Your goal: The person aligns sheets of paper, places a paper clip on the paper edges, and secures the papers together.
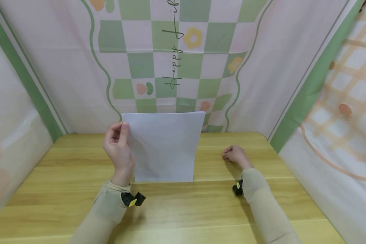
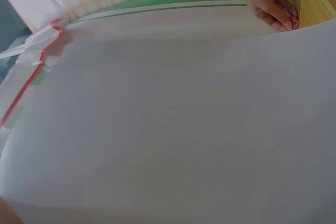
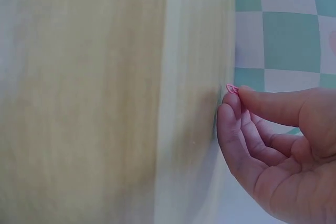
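Observation:
My left hand pinches white paper by its upper left corner, thumb on the near face. The paper hangs upright over the table, and its upper right corner shows a doubled edge, as of stacked sheets. In the left wrist view the white paper fills most of the picture. To the right of the paper, low over the table, is my right hand. Its thumb and forefinger pinch a small pink paper clip, whose looped end sticks out past the fingertips. The other fingers are curled in.
A wood-grain table lies under both hands. Behind it hangs a cloth with green and white checks, and more printed cloth closes off the sides. Each sleeve carries a small black camera at the wrist.

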A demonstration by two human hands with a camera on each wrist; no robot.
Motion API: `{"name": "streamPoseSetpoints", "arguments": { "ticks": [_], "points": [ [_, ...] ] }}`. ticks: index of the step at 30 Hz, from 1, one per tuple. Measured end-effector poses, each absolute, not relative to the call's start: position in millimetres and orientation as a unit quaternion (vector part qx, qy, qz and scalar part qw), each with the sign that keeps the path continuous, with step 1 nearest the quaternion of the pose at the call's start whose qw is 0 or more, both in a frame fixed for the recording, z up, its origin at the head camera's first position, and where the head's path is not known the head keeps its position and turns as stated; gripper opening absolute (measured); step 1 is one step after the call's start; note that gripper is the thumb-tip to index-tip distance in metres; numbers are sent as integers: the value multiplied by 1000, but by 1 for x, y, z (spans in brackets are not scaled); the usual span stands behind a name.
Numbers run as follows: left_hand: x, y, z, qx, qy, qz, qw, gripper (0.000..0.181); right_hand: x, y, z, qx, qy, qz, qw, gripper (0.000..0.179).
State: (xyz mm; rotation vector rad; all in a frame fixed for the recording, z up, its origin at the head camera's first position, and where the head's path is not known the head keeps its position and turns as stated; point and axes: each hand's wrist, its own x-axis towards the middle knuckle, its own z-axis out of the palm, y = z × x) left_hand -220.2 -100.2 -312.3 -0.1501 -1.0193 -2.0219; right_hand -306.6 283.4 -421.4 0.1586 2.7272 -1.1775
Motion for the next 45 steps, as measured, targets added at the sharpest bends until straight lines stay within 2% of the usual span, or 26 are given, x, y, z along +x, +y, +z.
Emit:
{"name": "streamPoseSetpoints", "arguments": {
  "ticks": [13,24,39,45],
  "points": [
    [-220,-100,-312,-57,-411,-811,413,8,-293,275,-405,62,906,-413,64,24],
    [-220,-99,-313,-60,-408,-809,418,19,-285,269,-391,46,916,-394,53,24],
    [-221,-99,-314,-62,-413,-802,426,18,-280,261,-374,22,895,-444,38,23],
    [-221,-99,-314,-63,-411,-804,425,23,-276,256,-365,9,900,-435,27,23]
  ]
}}
